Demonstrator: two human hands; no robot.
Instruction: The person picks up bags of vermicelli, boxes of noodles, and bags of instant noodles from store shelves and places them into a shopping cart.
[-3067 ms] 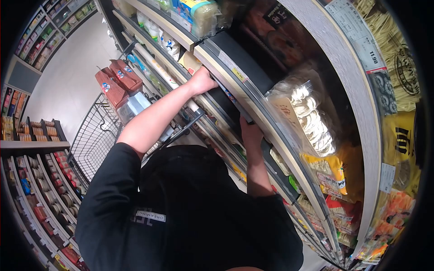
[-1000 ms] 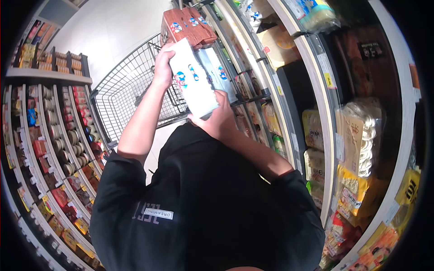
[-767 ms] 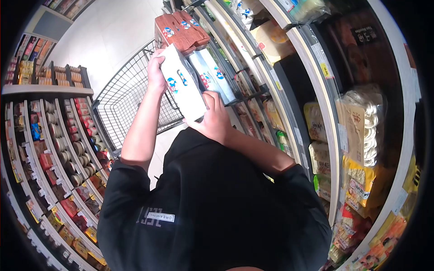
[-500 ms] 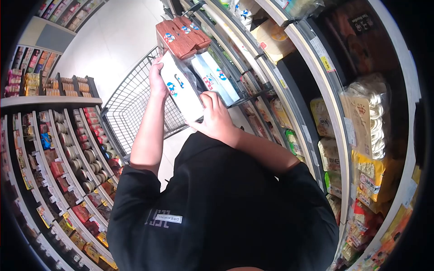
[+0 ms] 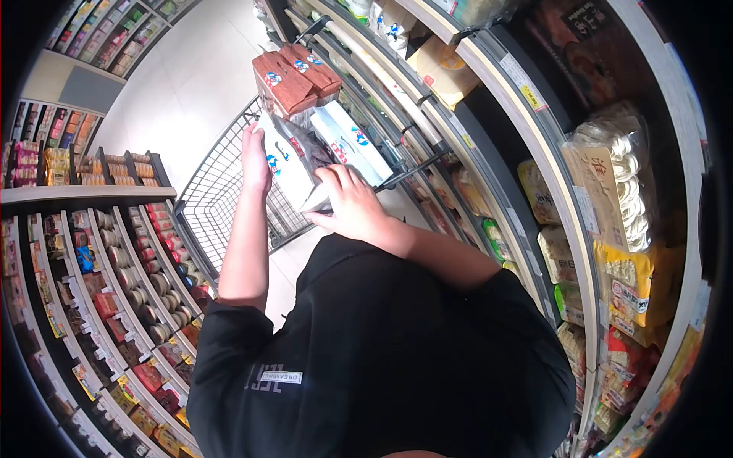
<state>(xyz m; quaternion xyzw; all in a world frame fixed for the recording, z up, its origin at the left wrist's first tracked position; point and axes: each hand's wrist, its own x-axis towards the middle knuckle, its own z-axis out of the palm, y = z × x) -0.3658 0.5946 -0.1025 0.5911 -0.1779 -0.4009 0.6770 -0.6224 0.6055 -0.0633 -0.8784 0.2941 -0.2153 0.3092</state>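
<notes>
Jointly, the left hand point(image 5: 256, 162) and right hand point(image 5: 352, 202) hold a white package point(image 5: 291, 175), their fingers clamped on its opposite ends. Brown packages point(image 5: 290, 82) stand just beyond it.

Blue-printed white pack point(image 5: 293, 175), red-brown packs point(image 5: 284, 82), black shirt point(image 5: 405, 343)

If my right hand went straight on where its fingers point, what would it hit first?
Probably the white box: your right hand seems to be gripping its near end, though depth is hard to judge.
</notes>
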